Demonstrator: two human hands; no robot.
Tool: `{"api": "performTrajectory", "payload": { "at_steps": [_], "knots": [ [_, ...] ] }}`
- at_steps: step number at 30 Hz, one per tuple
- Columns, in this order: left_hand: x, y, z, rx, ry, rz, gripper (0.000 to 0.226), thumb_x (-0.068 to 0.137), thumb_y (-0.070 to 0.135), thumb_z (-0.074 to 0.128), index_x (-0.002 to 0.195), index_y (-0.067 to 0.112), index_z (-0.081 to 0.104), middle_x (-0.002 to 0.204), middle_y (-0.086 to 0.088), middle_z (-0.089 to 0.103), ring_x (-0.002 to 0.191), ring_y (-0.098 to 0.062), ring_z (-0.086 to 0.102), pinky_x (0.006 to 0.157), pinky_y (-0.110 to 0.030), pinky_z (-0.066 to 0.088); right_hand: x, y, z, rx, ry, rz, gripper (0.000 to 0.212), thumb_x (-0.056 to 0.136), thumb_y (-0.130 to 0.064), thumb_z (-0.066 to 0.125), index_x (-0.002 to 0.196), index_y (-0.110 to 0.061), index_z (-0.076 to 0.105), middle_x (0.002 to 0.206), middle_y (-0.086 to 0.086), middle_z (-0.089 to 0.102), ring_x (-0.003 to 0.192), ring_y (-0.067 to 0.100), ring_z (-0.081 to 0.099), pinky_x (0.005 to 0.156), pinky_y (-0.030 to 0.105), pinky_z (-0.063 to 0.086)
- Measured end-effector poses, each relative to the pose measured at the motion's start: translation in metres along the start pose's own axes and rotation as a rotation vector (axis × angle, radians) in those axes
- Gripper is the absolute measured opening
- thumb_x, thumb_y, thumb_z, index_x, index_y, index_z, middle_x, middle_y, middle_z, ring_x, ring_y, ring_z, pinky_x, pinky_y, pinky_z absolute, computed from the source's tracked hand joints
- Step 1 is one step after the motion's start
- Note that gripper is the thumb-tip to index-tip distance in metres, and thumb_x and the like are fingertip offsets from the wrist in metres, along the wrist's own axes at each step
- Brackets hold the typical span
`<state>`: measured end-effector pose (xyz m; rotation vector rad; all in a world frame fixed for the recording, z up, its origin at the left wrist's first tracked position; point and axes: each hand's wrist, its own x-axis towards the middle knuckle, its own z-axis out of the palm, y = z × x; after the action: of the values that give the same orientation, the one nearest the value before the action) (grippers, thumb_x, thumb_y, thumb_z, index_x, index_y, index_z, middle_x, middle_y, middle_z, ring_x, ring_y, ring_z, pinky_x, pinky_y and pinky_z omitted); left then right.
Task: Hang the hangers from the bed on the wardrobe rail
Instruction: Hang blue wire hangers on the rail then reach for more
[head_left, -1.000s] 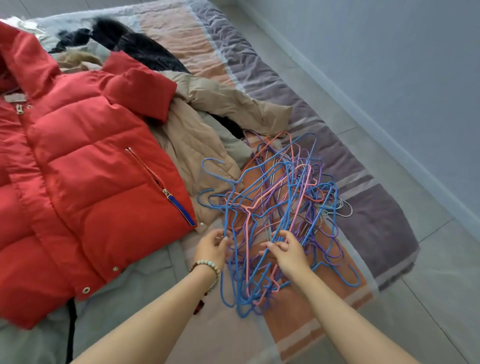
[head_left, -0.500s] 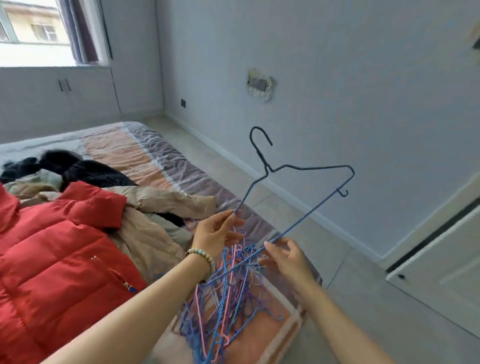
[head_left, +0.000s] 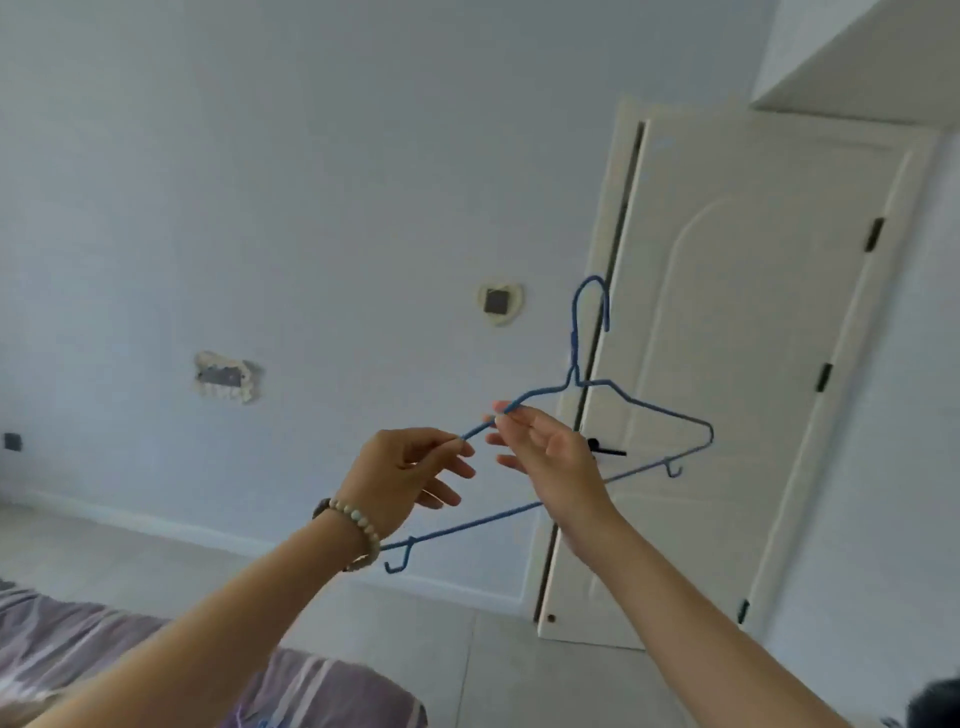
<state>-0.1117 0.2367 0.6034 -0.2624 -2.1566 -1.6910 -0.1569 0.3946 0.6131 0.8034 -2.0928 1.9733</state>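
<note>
A blue wire hanger (head_left: 644, 410) is held up in the air in front of the wall, hook pointing up. My left hand (head_left: 400, 478), with a bead bracelet on the wrist, pinches the left shoulder wire near its lower end. My right hand (head_left: 545, 457) pinches the same wire a little higher, between thumb and fingertips. The hanger's bottom bar runs behind both hands. The pile of hangers and the wardrobe rail are out of view.
The corner of the bed (head_left: 311, 691) with its purple cover shows at the bottom left. A white door (head_left: 737, 364) stands slightly ajar on the right. Two open wall sockets (head_left: 226, 376) sit in the pale wall. The floor (head_left: 493, 654) is grey tile.
Both hands have lifted one blue hanger out of the pile and raised it upright. My view has swung up and right, from the bed to the wall and door.
</note>
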Motion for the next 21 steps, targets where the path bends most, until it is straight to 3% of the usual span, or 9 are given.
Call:
{"api": "performTrajectory", "payload": {
  "at_steps": [8, 13, 21],
  "knots": [
    [0.021, 0.114, 0.145, -0.079, -0.34, 0.19, 0.021, 0.092, 0.022, 0.051, 0.088, 0.012, 0.069, 0.076, -0.003, 0.073, 0.059, -0.017, 0.069, 0.059, -0.023, 0.057, -0.056, -0.092, -0.155, -0.113, 0.298, -0.143, 0.01, 0.093, -0.022, 0.054, 0.096, -0.018, 0.063, 0.09, -0.002, 0.075, 0.091, 0.006, 0.069, 0.079, 0.019, 0.055],
    [0.02, 0.171, 0.237, -0.11, -0.57, 0.235, 0.023, 0.092, 0.029, 0.049, 0.091, 0.016, 0.069, 0.075, 0.0, 0.074, 0.063, -0.016, 0.07, 0.057, -0.021, 0.056, -0.104, -0.135, -0.254, -0.184, 0.445, -0.194, 0.011, 0.092, -0.021, 0.056, 0.097, -0.014, 0.062, 0.09, 0.0, 0.075, 0.091, 0.009, 0.069, 0.076, 0.02, 0.055],
    [0.009, 0.257, 0.376, -0.235, -0.765, 0.301, 0.026, 0.094, 0.027, 0.045, 0.09, 0.014, 0.067, 0.073, 0.001, 0.073, 0.062, -0.014, 0.069, 0.06, -0.021, 0.057, -0.176, -0.209, -0.417, -0.215, 0.73, -0.31, 0.007, 0.092, -0.019, 0.056, 0.091, -0.015, 0.061, 0.088, 0.0, 0.075, 0.082, 0.01, 0.07, 0.067, 0.018, 0.053]
  ]
}}
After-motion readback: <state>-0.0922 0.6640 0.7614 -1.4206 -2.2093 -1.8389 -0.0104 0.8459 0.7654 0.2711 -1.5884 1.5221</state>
